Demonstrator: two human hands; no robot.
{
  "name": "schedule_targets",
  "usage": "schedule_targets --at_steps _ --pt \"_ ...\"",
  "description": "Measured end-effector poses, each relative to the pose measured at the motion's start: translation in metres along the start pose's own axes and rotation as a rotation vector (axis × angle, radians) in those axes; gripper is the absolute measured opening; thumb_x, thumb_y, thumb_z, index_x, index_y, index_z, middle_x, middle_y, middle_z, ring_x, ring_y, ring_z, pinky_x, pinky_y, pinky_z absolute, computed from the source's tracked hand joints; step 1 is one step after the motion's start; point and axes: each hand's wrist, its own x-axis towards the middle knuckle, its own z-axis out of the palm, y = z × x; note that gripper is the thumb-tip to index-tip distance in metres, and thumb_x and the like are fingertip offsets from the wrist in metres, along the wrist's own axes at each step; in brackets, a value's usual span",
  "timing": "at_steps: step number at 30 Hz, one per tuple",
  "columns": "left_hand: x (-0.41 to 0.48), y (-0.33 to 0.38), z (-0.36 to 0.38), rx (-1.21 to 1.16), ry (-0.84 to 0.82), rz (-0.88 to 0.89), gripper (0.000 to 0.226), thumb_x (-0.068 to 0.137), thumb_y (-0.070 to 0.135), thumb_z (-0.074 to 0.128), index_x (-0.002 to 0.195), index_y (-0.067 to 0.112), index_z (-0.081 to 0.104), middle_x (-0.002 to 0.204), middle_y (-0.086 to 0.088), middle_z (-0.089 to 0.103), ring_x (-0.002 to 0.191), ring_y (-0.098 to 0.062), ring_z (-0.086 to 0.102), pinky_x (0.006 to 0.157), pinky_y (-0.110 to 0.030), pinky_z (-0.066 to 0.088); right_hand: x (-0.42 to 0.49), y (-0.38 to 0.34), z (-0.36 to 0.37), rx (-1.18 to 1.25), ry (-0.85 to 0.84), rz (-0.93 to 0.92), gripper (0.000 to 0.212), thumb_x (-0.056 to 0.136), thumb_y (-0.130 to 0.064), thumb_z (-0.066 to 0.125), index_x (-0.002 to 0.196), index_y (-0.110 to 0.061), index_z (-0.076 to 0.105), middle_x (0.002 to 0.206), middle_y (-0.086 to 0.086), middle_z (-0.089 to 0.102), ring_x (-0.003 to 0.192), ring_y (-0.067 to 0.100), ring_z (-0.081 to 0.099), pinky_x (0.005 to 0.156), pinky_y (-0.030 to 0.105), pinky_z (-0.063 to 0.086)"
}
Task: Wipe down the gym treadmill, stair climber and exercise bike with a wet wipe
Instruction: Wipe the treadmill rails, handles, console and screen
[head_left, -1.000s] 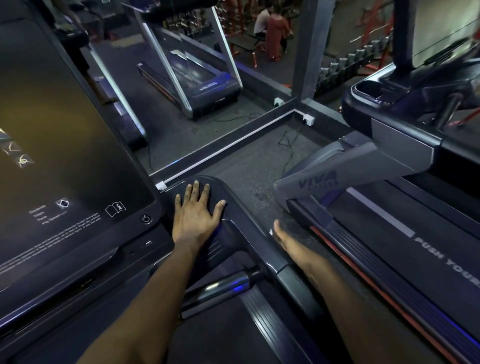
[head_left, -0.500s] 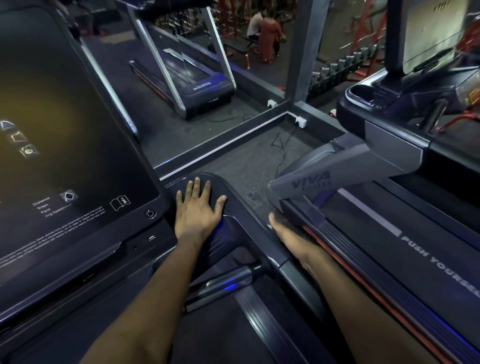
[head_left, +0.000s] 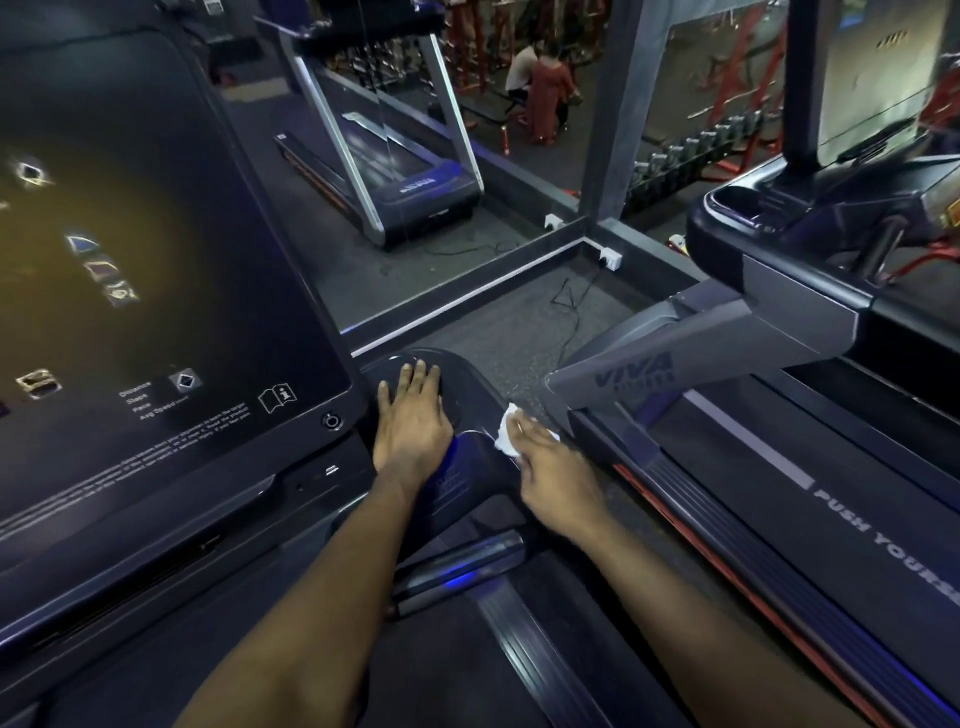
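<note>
You're standing at the treadmill (head_left: 470, 376), and its big dark screen (head_left: 130, 286) is filling the far left, dim icons and small white text glowing on it, a round button (head_left: 331, 420) sitting at its lower right corner. Just beside that button your left hand (head_left: 413, 421) is lying flat on the rounded corner of the console, palm down, fingers straight and close together, holding nothing. Above it, in the distance, a second treadmill (head_left: 395, 156) is showing, its silver uprights catching the light. Below your left wrist a shiny handle (head_left: 457, 566) is sticking out, a blue glint running along it.

Moving right, the white wipe (head_left: 506, 431) is sitting bunched on the outer edge of that same console corner, and your right hand (head_left: 550, 467) is lying over it, fingers laid nearly flat on top and pressing it down onto the dark plastic. White is peeking out past your fingertips and at the far side of the hand. Your two hands are near each other but not touching.

Beyond the wipe a thin cable (head_left: 571, 312) is trailing across the speckled floor toward a white socket (head_left: 610, 258). Further right the neighbouring machine is leaning in, its grey arm (head_left: 675, 358) reading VIVA, and its black belt (head_left: 779, 467) is running off to the lower right with white lettering along the edge
</note>
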Motion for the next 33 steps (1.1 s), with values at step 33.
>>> schedule_targets --at_steps 33 --pt "-0.032 -0.058 -0.076 0.459 0.536 0.161 0.056 0.109 0.03 0.013 0.161 0.011 0.019 0.17 -0.003 0.011 0.157 -0.02 0.012 0.128 -0.04 0.005 0.086 -0.043 0.042 -0.211 -0.181 -0.458 0.065 0.108 -0.049 0.017 0.163 -0.015 0.009 0.17 -0.001 0.005 0.156 0.01 0.0 0.121 0.024 -0.01"
